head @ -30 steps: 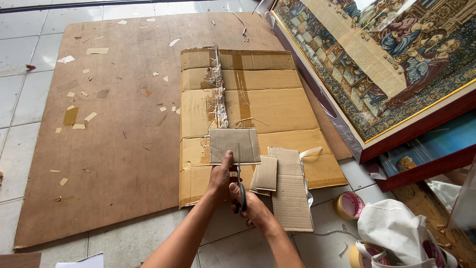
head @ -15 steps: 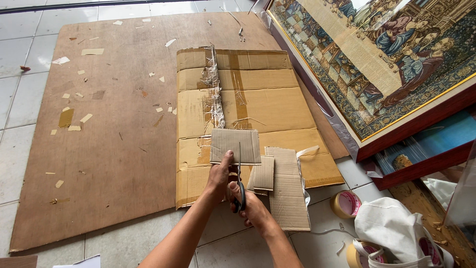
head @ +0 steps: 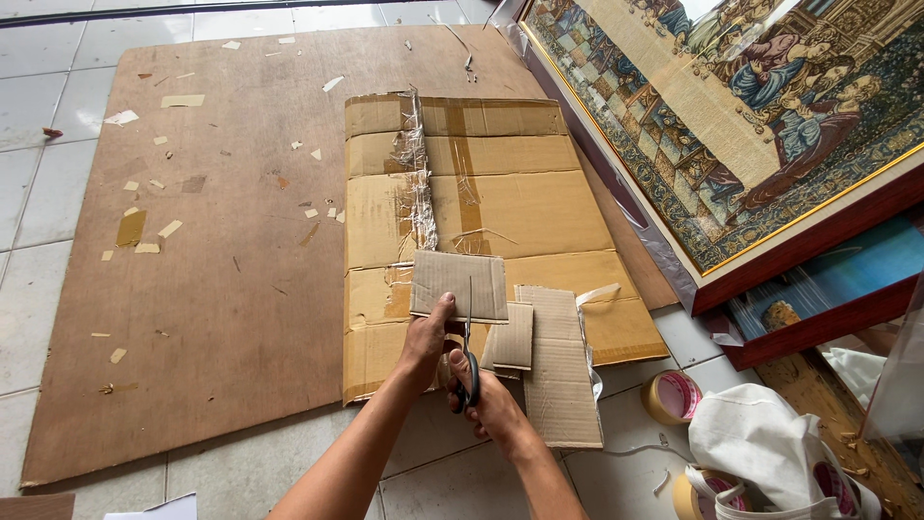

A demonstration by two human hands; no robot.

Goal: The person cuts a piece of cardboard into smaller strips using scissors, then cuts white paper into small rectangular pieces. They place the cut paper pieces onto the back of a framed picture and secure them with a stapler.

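Left hand (head: 425, 337) fingers pinching one cardboard piece (head: 459, 285), right hand (head: 489, 403) fingers gripping one scissors (head: 468, 361), two tape rolls (head: 672, 397)

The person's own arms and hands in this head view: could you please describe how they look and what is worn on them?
Both forearms are bare, with no sleeves in view. The left hand and right hand wear no gloves, and I see no watch, bracelet or ring. Any rings would be too small to rule out.

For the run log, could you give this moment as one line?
left hand: holds cardboard piece | right hand: scissors, blades in cardboard | underneath: flattened box
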